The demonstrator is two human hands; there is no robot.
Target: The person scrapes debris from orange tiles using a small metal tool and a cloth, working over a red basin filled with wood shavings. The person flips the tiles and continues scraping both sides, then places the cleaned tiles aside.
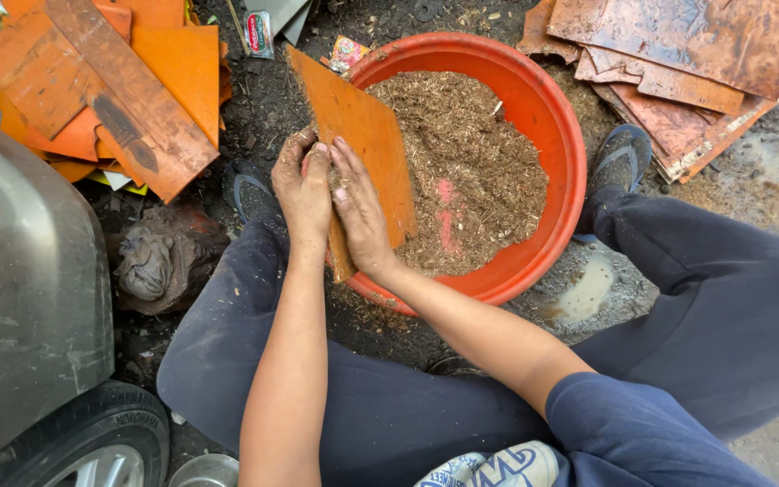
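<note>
Dark dirt ground [272,99] – gritty, strewn with fibre bits, pale puddle [583,290] near right foot. On it: orange tub [563,153] of brown shredded fibre, centre; pile of orange boards [119,81] upper left; stack of rusty brown sheets [678,63] upper right; crumpled grey rag [146,263] – left; small snack wrappers [259,32] at top.
</note>
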